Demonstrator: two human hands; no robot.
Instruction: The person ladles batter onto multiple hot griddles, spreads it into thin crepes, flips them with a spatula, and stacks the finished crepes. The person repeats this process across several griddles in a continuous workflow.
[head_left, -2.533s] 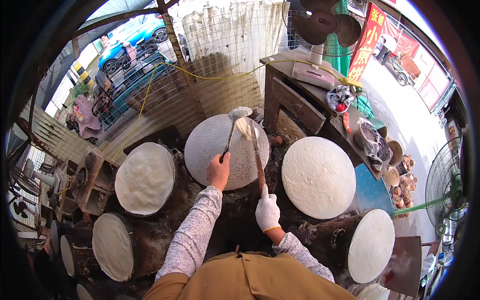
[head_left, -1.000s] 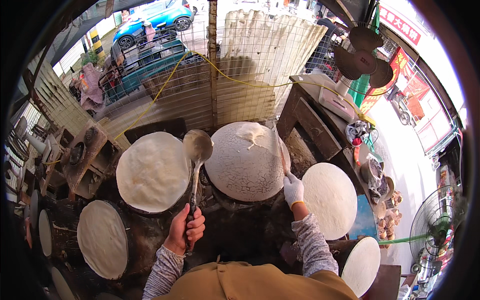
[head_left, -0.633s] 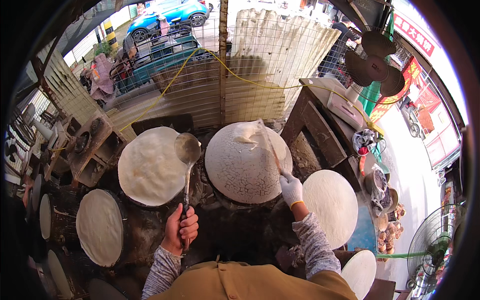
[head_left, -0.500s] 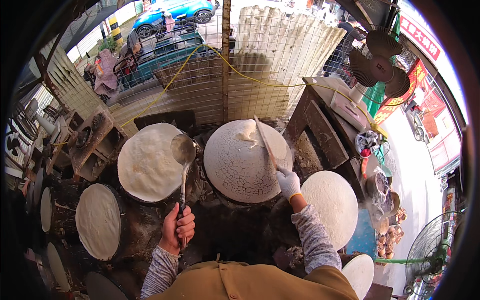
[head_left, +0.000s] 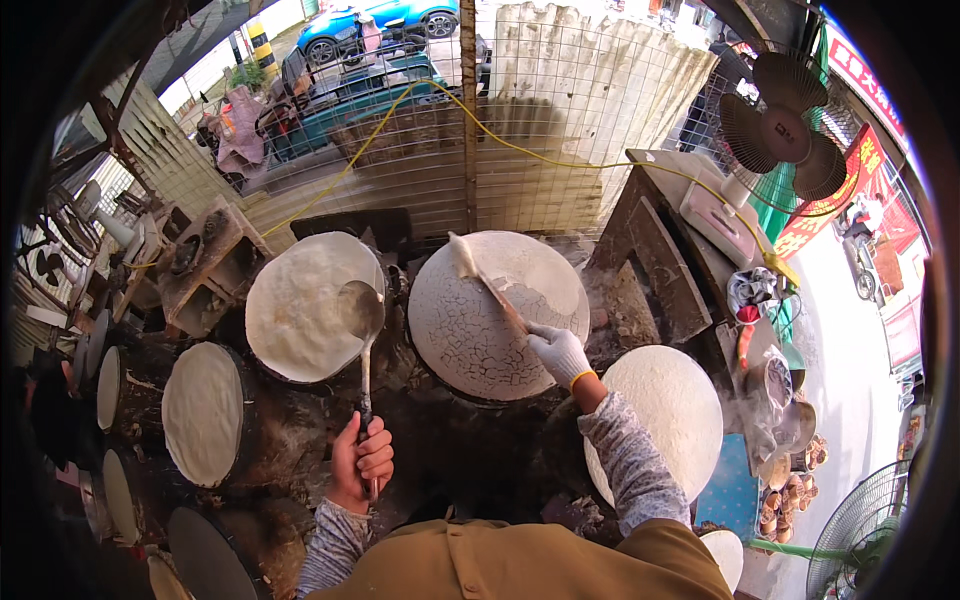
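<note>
My left hand (head_left: pixel 362 460) is closed round the dark handle of a metal ladle (head_left: pixel 358 310), whose bowl is over the pale round sheet on the left griddle (head_left: pixel 295 300). My right hand (head_left: pixel 560 355), in a white glove, grips a wooden scraper (head_left: pixel 500 300) lying across the cracked, whitish central griddle (head_left: pixel 470 355), its pale-coated tip near the upper-left rim. A thin smear of batter (head_left: pixel 545 275) covers part of that griddle's upper right. Beside my right forearm is another white-coated griddle (head_left: pixel 670 410).
More griddles (head_left: pixel 205 410) crowd the lower left. A cluttered wooden stand (head_left: pixel 205 265) is at left. At right are a bench (head_left: pixel 650 210) with a fan (head_left: pixel 785 135), bagged pots (head_left: pixel 775 385) and a standing fan (head_left: pixel 840 555). Wire mesh with a yellow cable (head_left: pixel 540 160) lies ahead.
My right hand and scraper have swept leftward across the central griddle, spreading the batter blob. The ladle in my left hand has moved from beside the left griddle's rim to over its surface.
</note>
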